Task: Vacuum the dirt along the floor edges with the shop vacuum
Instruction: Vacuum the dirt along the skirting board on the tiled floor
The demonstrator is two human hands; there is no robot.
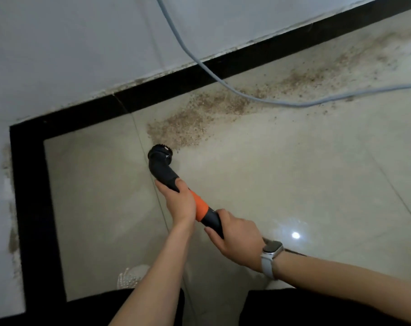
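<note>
A black vacuum nozzle with a round brush head (161,154) and an orange collar (200,207) points down at the tiled floor, its brush at the near end of a brown dirt patch (192,121). The dirt spreads along the black baseboard (199,76) toward the upper right. My left hand (179,200) grips the nozzle just behind the bend. My right hand (235,241), with a white watch on its wrist, grips the dark tube behind the orange collar.
A grey cable (223,83) hangs down the white wall and runs right across the dirt. The black baseboard turns a corner at the left (30,184), with dusty marks on the wall beside it. A white shoe (131,277) and dark trousers show at the bottom.
</note>
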